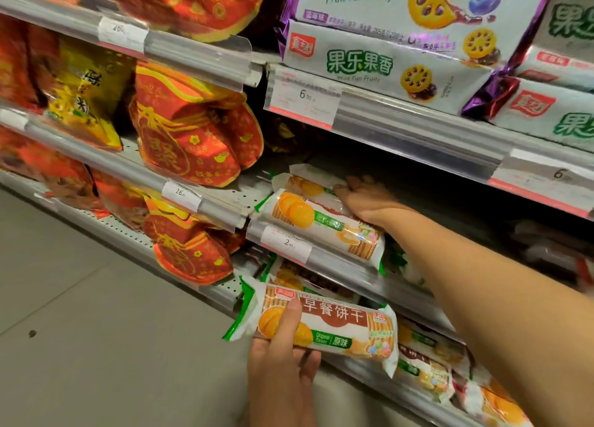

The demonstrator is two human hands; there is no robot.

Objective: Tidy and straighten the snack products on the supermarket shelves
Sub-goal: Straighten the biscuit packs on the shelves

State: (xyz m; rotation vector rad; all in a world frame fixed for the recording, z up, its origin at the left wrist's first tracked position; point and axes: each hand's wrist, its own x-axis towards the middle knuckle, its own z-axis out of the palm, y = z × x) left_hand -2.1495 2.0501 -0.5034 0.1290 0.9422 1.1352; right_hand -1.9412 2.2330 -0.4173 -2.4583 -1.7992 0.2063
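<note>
Nearest, the left hand (283, 359) grips a biscuit pack (324, 327) below the shelf's front edge (321, 256), its long axis along that edge. Farther in, the right hand (363, 198) presses flat on the stacked packs (321, 221), just above and nearer to them.

Lighting was even overhead store light, fairly bright. Deep shadow sat under the upper shelf (401, 127) toward 3 o'clock. Glare streaked the clear price rail (199, 52) at 11. Wide-angle bending showed at the edges; corners were soft, with slight motion blur on the right hand (363, 198).
</note>
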